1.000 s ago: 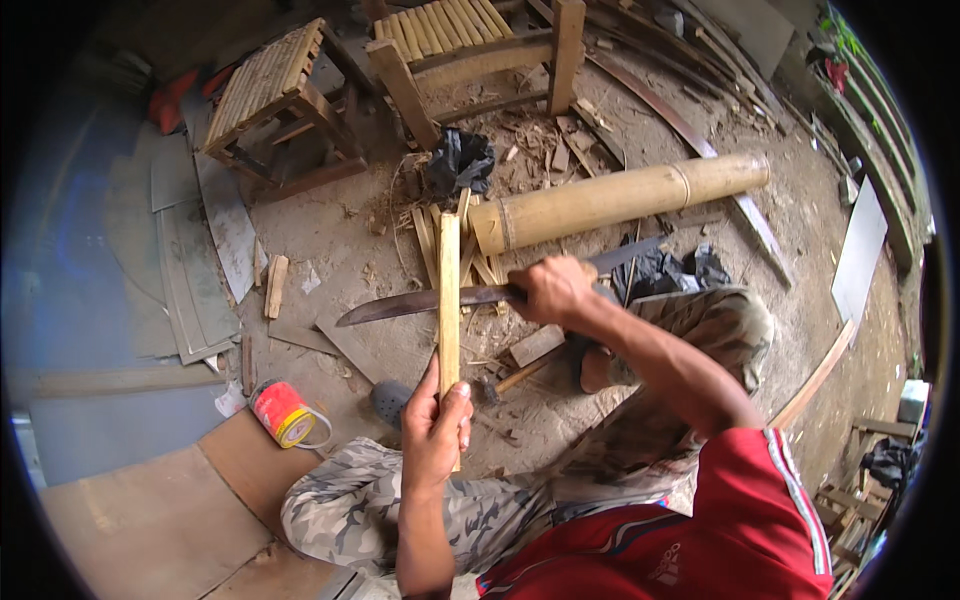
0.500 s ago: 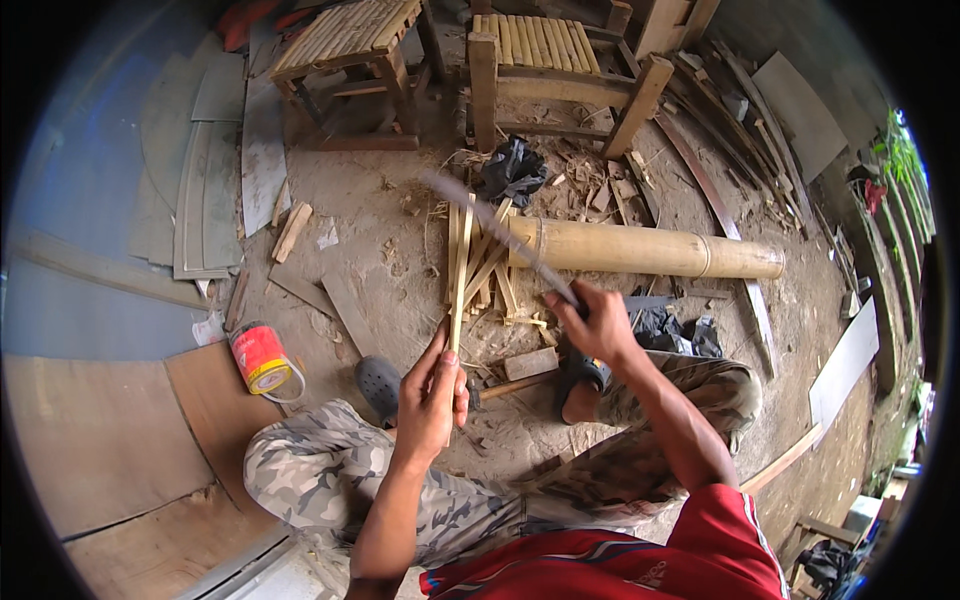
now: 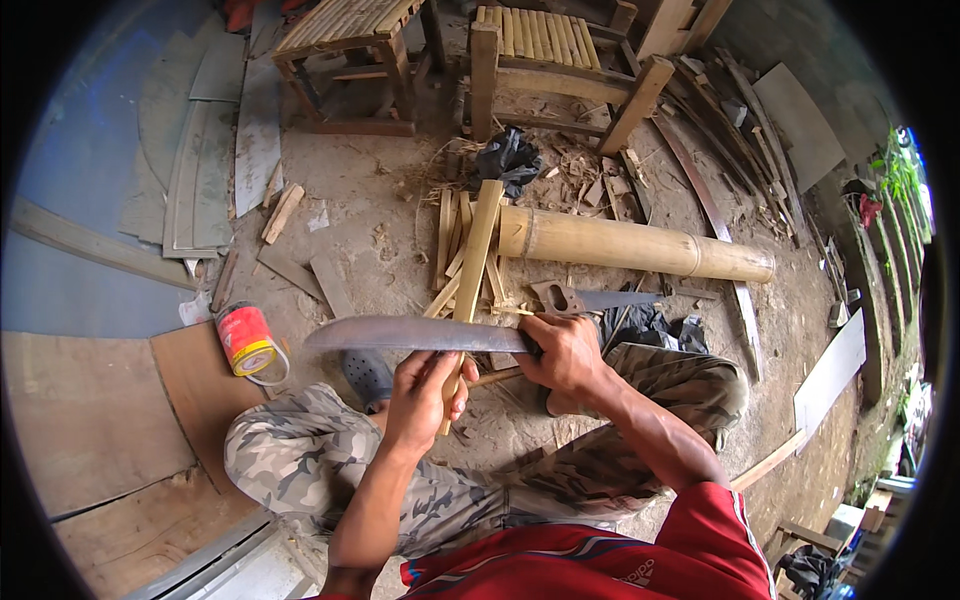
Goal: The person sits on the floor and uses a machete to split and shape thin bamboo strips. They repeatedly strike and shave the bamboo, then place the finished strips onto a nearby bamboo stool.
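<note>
My left hand (image 3: 427, 400) is closed round the lower part of a split bamboo strip (image 3: 478, 245), which points away from me, tilted a little to the right. In my right hand (image 3: 566, 352) is the dark handle of a machete (image 3: 420, 335). Its long blade lies crosswise over the strip, just above my left fingers, with the tip to the left. Whether the edge bites into the bamboo I cannot tell. More split strips (image 3: 447, 235) lie on the floor beyond, beside the end of a thick bamboo pole (image 3: 620, 243).
A handsaw (image 3: 590, 298) lies beyond my right hand, near black plastic (image 3: 650, 332). At left stands a red and yellow can (image 3: 246, 340). Two bamboo-slat pieces of furniture, a stool (image 3: 350, 30) and a chair (image 3: 540, 40), stand at the back. Wood scraps (image 3: 595, 190) litter the floor.
The machete has swung down toward me, from slanting up and left to lying across the strip. The strip's face has turned and now shows wider.
</note>
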Motion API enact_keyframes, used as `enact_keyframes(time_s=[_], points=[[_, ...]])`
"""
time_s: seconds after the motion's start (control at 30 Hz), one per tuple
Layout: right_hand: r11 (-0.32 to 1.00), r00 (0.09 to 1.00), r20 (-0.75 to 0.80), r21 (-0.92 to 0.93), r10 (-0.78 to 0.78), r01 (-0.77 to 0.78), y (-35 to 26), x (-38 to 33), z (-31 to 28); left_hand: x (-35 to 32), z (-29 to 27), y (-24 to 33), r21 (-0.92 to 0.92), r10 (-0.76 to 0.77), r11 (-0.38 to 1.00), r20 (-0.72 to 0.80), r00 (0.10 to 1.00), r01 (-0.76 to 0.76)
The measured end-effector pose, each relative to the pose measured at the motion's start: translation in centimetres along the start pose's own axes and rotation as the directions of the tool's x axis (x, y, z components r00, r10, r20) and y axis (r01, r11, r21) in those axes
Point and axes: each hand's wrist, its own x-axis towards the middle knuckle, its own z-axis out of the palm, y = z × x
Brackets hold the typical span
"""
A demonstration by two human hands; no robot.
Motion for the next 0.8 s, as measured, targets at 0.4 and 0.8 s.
enact_keyframes(time_s=[0.4,0.8], points=[[0.992,0.999,-0.016,-0.124,-0.034,0.031,1.8,0.1,1.1,-0.2,1.0,0.1,0.096,-0.072,0.993,-0.032,0.997,0.074],[0.978,0.999,-0.05,-0.207,-0.016,0.005,3.8,1.3,0.2,-0.3,0.4,0.1,0.092,-0.112,0.99,-0.001,0.994,0.111]])
